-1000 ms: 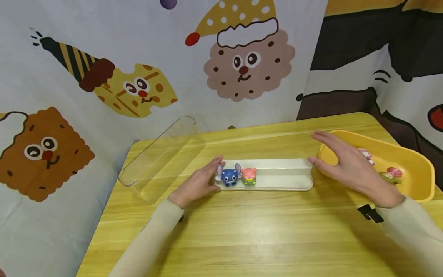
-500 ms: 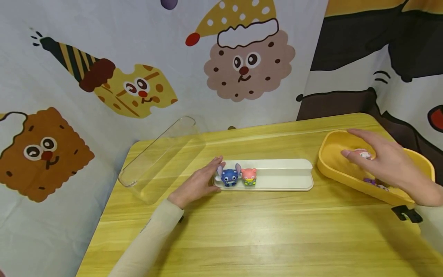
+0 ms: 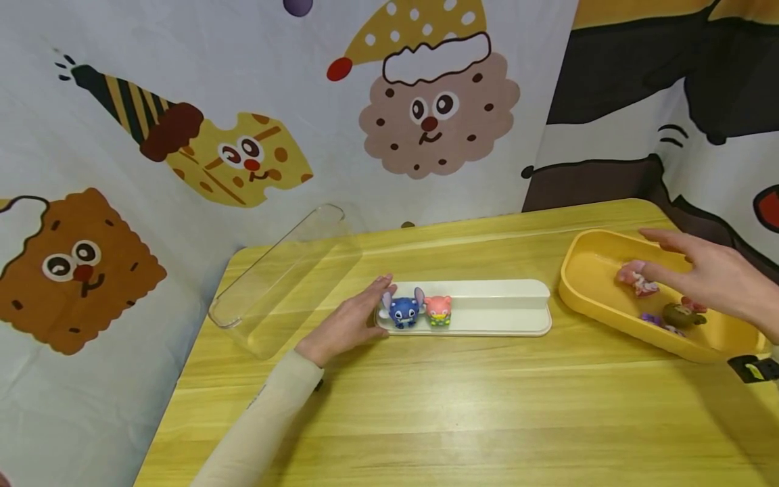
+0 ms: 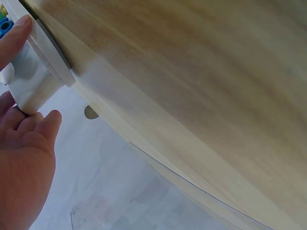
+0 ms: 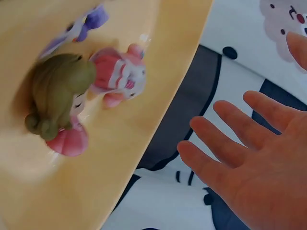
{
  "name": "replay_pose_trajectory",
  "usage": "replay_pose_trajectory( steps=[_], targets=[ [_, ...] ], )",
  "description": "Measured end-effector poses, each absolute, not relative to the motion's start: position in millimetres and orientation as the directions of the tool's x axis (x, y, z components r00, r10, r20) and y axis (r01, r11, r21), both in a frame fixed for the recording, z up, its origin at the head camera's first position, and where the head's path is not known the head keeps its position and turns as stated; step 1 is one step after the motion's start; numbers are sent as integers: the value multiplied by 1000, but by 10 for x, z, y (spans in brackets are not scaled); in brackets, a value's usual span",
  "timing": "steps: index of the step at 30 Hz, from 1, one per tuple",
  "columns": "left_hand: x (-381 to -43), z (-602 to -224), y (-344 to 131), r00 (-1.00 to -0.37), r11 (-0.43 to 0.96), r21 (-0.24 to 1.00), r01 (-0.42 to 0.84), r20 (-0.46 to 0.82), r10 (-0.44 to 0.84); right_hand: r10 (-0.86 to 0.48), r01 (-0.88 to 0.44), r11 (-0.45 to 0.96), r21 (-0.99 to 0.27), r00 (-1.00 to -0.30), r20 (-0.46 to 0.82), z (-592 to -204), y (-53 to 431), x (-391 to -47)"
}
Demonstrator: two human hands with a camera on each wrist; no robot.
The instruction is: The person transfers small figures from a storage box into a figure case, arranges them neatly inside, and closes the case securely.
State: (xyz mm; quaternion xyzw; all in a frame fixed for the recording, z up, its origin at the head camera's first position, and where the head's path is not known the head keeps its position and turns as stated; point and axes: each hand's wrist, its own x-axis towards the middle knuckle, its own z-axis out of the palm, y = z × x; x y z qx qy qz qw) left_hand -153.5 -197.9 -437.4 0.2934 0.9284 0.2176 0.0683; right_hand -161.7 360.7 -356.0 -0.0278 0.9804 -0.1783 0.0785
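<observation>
We saw the left hand [image 3: 347, 323] gripping the near end of the white tray [image 3: 499, 316], thumb on one side and bent fingers on the other. At that end of the tray stood the blue figure [image 3: 404, 311], with the pink figure [image 3: 439, 310] just beside it. The right hand [image 3: 712, 270] hovered at the yellow bin [image 3: 577, 274], fingers and thumb spread apart. Inside the bin we made out an olive-haired figure [image 5: 55, 91], a pink-and-white figure [image 5: 117, 72] and something purple [image 5: 96, 18] (its shape was too blurred for us to name). A clear cover [image 3: 286, 270] lay on the table [image 3: 456, 406], left of the tray.
</observation>
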Motion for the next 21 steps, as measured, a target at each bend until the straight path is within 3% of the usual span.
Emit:
replay_pose_trajectory(
  steps=[8, 21],
  targets=[
    [-1546, -4393, -1992, -807, 716, 450, 535, 20, 590, -113, 3, 920, -391, -956, -272, -3631, 3754, -1696],
    [-1533, -4384, -1995, -813, 720, 451, 527, 19, 583, -108, 33, 926, -376, -931, -348, -3705, 3805, -1782]
  ],
)
